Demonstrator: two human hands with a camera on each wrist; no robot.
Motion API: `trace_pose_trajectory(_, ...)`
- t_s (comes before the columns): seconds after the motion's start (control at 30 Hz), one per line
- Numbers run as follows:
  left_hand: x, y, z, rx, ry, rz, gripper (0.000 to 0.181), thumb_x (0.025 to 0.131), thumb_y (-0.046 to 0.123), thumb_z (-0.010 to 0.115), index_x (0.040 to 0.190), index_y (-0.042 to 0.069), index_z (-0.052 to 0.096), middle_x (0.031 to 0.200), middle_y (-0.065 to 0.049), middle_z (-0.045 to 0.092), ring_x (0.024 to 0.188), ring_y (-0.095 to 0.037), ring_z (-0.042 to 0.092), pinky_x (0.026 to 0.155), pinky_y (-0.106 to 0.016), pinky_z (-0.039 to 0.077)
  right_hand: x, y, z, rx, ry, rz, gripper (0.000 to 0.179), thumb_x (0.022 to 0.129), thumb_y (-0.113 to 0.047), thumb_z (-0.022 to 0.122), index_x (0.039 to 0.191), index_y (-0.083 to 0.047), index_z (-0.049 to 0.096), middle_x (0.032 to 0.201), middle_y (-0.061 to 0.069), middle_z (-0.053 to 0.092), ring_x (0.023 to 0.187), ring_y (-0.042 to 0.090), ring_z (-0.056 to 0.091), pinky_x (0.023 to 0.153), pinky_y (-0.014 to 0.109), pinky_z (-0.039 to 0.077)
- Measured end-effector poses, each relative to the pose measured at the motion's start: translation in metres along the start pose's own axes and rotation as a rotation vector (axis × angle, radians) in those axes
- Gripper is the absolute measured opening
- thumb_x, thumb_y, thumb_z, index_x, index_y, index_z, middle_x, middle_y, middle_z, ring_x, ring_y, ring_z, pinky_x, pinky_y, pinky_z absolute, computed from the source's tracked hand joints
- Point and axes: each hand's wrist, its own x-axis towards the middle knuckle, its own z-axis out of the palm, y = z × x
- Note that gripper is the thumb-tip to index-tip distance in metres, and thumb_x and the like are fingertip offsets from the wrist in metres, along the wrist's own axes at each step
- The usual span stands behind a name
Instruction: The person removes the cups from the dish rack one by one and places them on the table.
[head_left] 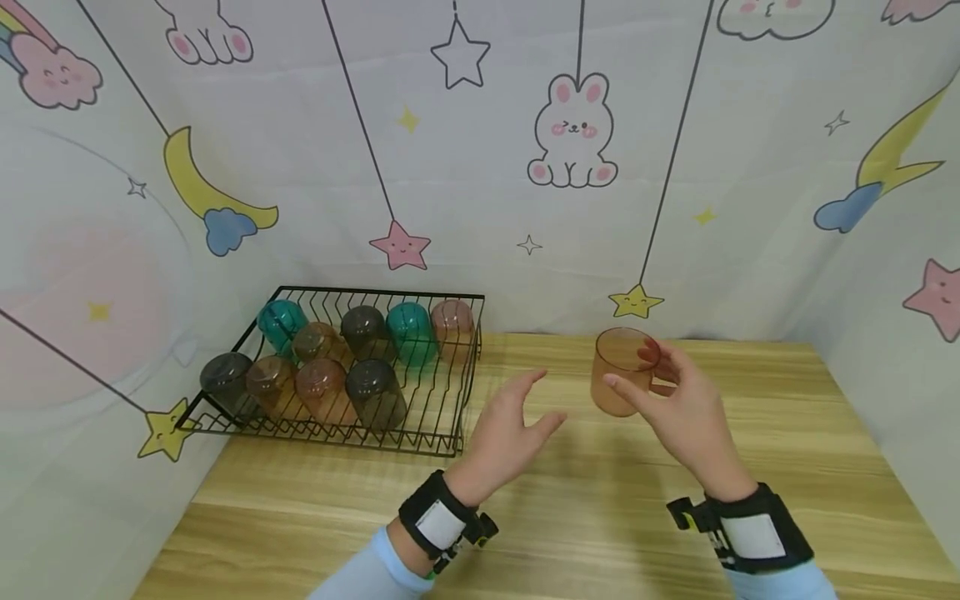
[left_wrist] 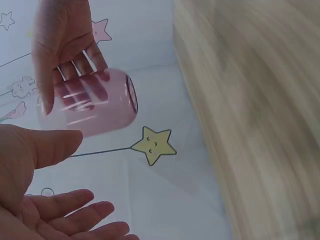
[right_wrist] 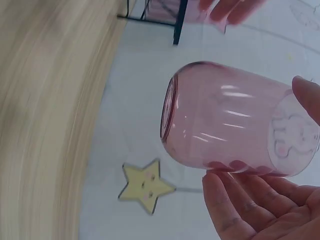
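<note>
My right hand holds a clear pinkish-orange cup between the thumb on the near side and the fingers on the far side. The cup is upright, its mouth facing up. In the right wrist view the same cup hangs above the wooden table, with several fingertips along its wall. To the left of it, my left hand is in the air with nothing in it, thumb and fingers spread toward the cup. The left wrist view has this left hand below the cup.
A black wire rack stands at the left on the wood-grain table. Upside-down clear cups in grey, teal, amber and pink sit in it, such as a teal cup. A white printed cloth hangs behind and at both sides.
</note>
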Motion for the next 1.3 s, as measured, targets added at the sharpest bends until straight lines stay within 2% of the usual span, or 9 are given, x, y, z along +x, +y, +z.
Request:
trace_pose_trajectory(0.2,0.003,-0.002,-0.011,0.322,0.051,0.181,0.054,0.092,0.034,0.058,0.137,0.009,0.043,0.139,-0.008,0.041,0.134,-0.024,0.025,0.105,-0.04,0.024,0.017,0.031,-0.03,-0.07,0.062,0.045,0.083,0.078,-0.054,0.067,0.142,-0.009,0.036,0.126,0.004,0.05,0.111,0.018,0.048,0.078,0.023,0.047)
trace_pose_trajectory(0.27,0.003,-0.004,-0.013,0.417,0.075,0.227,0.053,0.092,0.033,0.058,0.136,0.008,0.043,0.139,-0.011,0.04,0.134,-0.027,0.023,0.106,-0.043,0.022,0.021,0.043,-0.036,-0.092,0.078,0.059,0.084,0.079,-0.053,0.066,0.142,-0.008,0.035,0.127,0.008,0.049,0.112,0.022,0.047,0.078,0.024,0.047)
trace_pose_trajectory(0.43,-0.001,-0.011,-0.017,0.581,0.12,0.271,0.056,0.09,0.034,0.06,0.136,0.008,0.043,0.141,-0.013,0.038,0.135,-0.029,0.019,0.105,-0.049,0.021,0.032,0.075,-0.045,-0.112,0.072,0.125,0.087,0.08,-0.055,0.064,0.143,-0.004,0.031,0.127,0.014,0.048,0.116,0.031,0.045,0.084,0.042,0.045)
trace_pose_trajectory(0.53,-0.002,-0.015,-0.017,0.641,0.102,0.273,0.058,0.09,0.04,0.059,0.136,0.008,0.044,0.142,-0.014,0.037,0.136,-0.029,0.017,0.105,-0.05,0.02,0.037,0.094,-0.053,-0.095,0.072,0.169,0.087,0.082,-0.055,0.063,0.142,-0.001,0.03,0.13,0.018,0.044,0.118,0.035,0.042,0.088,0.049,0.041)
trace_pose_trajectory(0.63,-0.001,-0.017,-0.015,0.683,0.068,0.269,0.06,0.091,0.046,0.056,0.136,0.008,0.044,0.142,-0.014,0.037,0.135,-0.031,0.019,0.106,-0.049,0.019,0.043,0.112,-0.064,-0.07,0.094,0.22,0.085,0.083,-0.052,0.062,0.14,0.001,0.028,0.132,0.019,0.039,0.12,0.036,0.038,0.092,0.049,0.036)
trace_pose_trajectory(0.77,0.0,-0.018,-0.011,0.704,0.034,0.264,0.06,0.092,0.049,0.052,0.135,0.008,0.046,0.141,-0.015,0.039,0.133,-0.033,0.026,0.106,-0.048,0.019,0.05,0.134,-0.077,-0.06,0.163,0.266,0.082,0.083,-0.048,0.064,0.138,0.002,0.028,0.131,0.017,0.037,0.121,0.034,0.035,0.095,0.043,0.034)
trace_pose_trajectory(0.9,-0.001,-0.019,-0.009,0.728,0.0,0.251,0.062,0.092,0.053,0.049,0.135,0.008,0.046,0.139,-0.013,0.041,0.132,-0.033,0.027,0.106,-0.048,0.018,0.055,0.155,-0.082,-0.086,0.209,0.301,0.084,0.082,-0.047,0.065,0.14,0.0,0.027,0.13,0.015,0.038,0.118,0.03,0.037,0.091,0.034,0.035)
trace_pose_trajectory(1.0,-0.001,-0.02,-0.008,0.744,-0.03,0.235,0.063,0.092,0.056,0.045,0.135,0.009,0.046,0.138,-0.013,0.042,0.133,-0.032,0.026,0.106,-0.048,0.018,0.059,0.167,-0.084,-0.1,0.222,0.323,0.086,0.082,-0.048,0.065,0.142,0.0,0.025,0.13,0.017,0.038,0.116,0.029,0.037,0.087,0.033,0.035)
trace_pose_trajectory(1.3,-0.002,-0.023,-0.007,0.737,-0.073,0.187,0.063,0.092,0.057,0.045,0.134,0.01,0.048,0.14,-0.012,0.04,0.134,-0.031,0.024,0.106,-0.048,0.018,0.062,0.185,-0.09,-0.117,0.23,0.391,0.092,0.081,-0.051,0.065,0.146,-0.002,0.021,0.137,0.019,0.036,0.119,0.033,0.037,0.095,0.041,0.035)
